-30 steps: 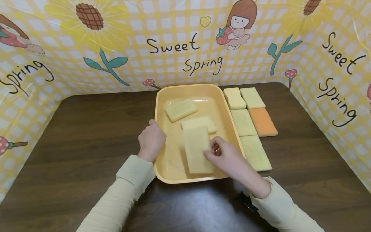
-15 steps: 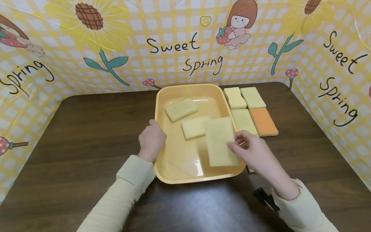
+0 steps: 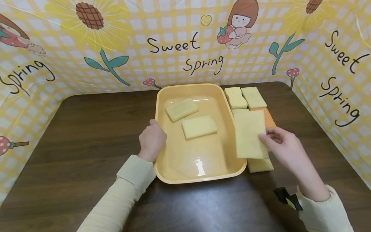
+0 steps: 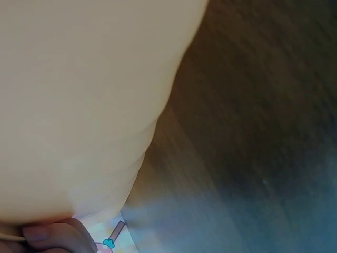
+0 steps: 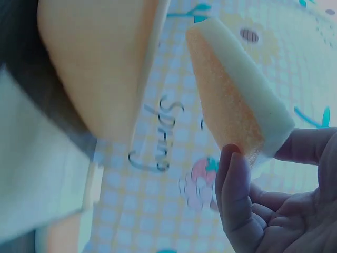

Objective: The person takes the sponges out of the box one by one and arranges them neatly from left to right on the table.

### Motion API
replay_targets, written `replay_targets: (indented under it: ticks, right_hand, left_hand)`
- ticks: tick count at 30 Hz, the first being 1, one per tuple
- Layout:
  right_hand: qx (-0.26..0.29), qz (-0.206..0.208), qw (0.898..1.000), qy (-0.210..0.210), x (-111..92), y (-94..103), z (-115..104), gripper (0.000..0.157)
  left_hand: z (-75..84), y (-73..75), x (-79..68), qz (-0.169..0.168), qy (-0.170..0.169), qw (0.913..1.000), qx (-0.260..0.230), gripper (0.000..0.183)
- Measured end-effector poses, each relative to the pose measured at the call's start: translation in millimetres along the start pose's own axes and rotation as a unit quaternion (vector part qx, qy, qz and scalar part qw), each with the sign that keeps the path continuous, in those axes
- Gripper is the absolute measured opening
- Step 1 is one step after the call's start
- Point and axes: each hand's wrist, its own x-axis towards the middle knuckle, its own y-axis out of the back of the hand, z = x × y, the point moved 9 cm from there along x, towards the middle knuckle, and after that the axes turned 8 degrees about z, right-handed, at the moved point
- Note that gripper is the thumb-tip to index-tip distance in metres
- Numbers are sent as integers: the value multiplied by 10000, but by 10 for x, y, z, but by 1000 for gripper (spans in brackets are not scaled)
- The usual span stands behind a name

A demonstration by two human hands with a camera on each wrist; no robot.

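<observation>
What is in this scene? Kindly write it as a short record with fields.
Left hand: grips the left rim of the yellow tray
Right hand: pinches a held sponge, pale side up, orange side underneath
Inside tray: two pale sponges
Right of tray: five more sponges visible, one orange-topped
Surface: dark brown table
Backdrop: yellow checked cloth

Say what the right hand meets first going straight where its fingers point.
Beyond the pale-yellow rectangular sponge it pinches, the right hand would likely meet the right rim of the yellow rectangular plastic tray, though height is unclear.
</observation>
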Motion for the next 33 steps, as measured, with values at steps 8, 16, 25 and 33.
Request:
replay_targets:
  ticks: [8,16,25,33]
  right_hand:
    - [-430,22,9985,-346,55,216,330,59]
    - [-1067,-325,9926,-487,58,334,686,66]
    - [-1600,-597,9840,-503,63,420,1008,69]
    - [-1866,-697,9794,-331,107,397,1199,62]
  left_hand:
    - [-12,-2,-9,29,-35,10000,22,16]
    - [10,9,-17,34,-44,10000,-18,15]
    - [3,0,-9,-70,22,10000,-5,15]
    - [5,4,-9,6,-41,10000,-8,14]
